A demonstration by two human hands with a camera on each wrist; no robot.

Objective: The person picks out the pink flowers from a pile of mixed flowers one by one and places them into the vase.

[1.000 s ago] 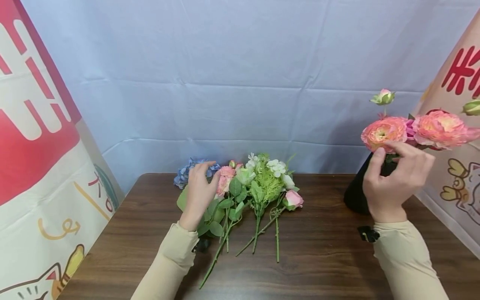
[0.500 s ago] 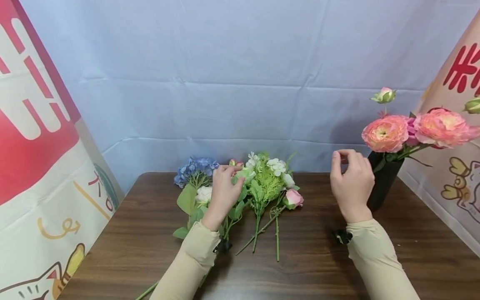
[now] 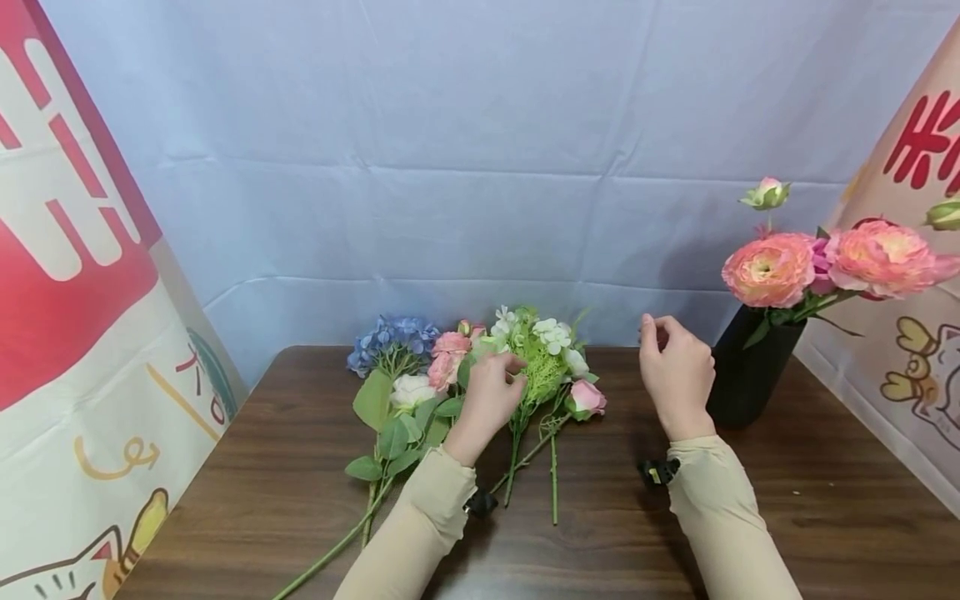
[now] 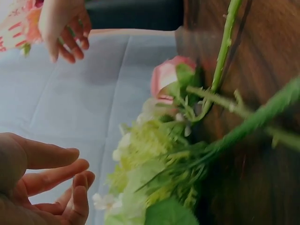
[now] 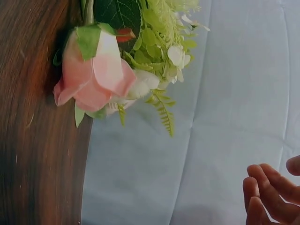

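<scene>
My left hand (image 3: 491, 402) hovers over the laid-out flowers with loosely bent fingers and nothing between them. Beneath and beside it lie a green spray with small white blossoms (image 3: 542, 371) and a pink rose (image 3: 587, 398), both also in the left wrist view. My right hand (image 3: 677, 377) is raised between the pink rose and the black vase (image 3: 757, 367), its fingers relaxed and holding nothing. In the vase stand coral-pink ranunculus flowers (image 3: 770, 269). From the right wrist view, the pink rose (image 5: 96, 70) lies apart from my fingers (image 5: 269, 187).
Left of my left hand lie a blue hydrangea (image 3: 393, 340), a white rose (image 3: 412, 390) and pink blooms (image 3: 447, 358), with stems reaching toward the front of the wooden table (image 3: 600, 542). A pale blue cloth (image 3: 480, 167) hangs behind.
My right hand has moved left, away from the ranunculus and past the vase. My left hand has shifted right across the flowers, from the blue hydrangea to the green spray.
</scene>
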